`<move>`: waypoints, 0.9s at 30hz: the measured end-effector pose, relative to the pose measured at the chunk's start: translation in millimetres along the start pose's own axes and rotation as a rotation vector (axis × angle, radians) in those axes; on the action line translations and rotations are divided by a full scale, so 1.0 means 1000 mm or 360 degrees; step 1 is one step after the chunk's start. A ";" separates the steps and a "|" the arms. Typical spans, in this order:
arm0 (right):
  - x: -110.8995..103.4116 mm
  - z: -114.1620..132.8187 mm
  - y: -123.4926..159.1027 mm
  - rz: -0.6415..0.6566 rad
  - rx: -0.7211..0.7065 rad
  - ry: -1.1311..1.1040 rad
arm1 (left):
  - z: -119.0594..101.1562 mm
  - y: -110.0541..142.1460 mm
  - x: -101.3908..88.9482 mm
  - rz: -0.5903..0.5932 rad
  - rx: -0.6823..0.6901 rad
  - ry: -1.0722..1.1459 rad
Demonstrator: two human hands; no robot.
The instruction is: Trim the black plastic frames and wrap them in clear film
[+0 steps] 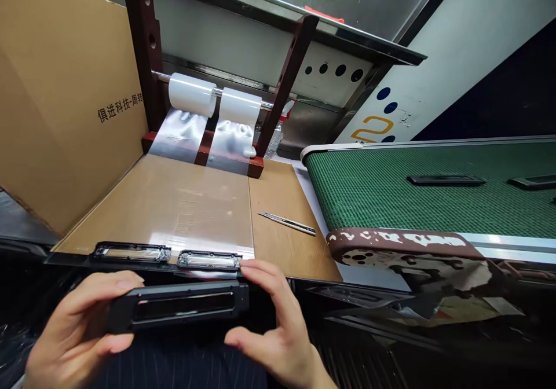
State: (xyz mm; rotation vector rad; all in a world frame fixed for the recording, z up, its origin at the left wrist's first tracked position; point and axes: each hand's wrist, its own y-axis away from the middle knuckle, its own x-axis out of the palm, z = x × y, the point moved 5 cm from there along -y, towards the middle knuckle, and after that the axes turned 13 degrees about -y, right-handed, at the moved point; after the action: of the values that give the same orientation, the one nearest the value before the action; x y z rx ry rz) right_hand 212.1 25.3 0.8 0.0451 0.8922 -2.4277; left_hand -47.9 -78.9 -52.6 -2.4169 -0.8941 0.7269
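A long black plastic part (pixel 178 308) with a slot down its middle is held level in front of me, between both hands. My left hand (pixel 73 334) grips its left end with fingers curled over the top. My right hand (pixel 273 325) pinches its right end between thumb and fingers. Just beyond it, two similar black parts (pixel 130 253) (pixel 209 260) lie at the near edge of the clear film (pixel 191 204), which is drawn out from two white rolls (pixel 215 101) across the brown board (pixel 282 215).
A utility knife (pixel 287 222) lies on the board to the right. A green conveyor belt (pixel 391 198) at right carries two black parts (pixel 445 180). A tall cardboard box (pixel 56 99) stands at left. The roll holder (pixel 204 151) stands at the back.
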 end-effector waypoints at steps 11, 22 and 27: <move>0.000 0.004 -0.003 -0.0010 -0.0150 0.0150 | -0.016 -0.002 0.007 0.0015 0.0035 0.0065; -0.001 0.001 0.004 -0.0008 -0.0158 0.0147 | -0.007 0.007 0.004 0.0093 -0.0038 -0.0063; -0.002 0.002 0.003 0.0009 -0.0165 0.0141 | -0.016 -0.007 0.018 0.0151 -0.0203 -0.0304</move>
State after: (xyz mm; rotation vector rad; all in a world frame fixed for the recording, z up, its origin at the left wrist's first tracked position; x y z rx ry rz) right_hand 215.2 23.2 1.4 0.1175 1.0544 -2.3865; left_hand -29.1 -65.3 -42.0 -2.5486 -0.9292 0.9775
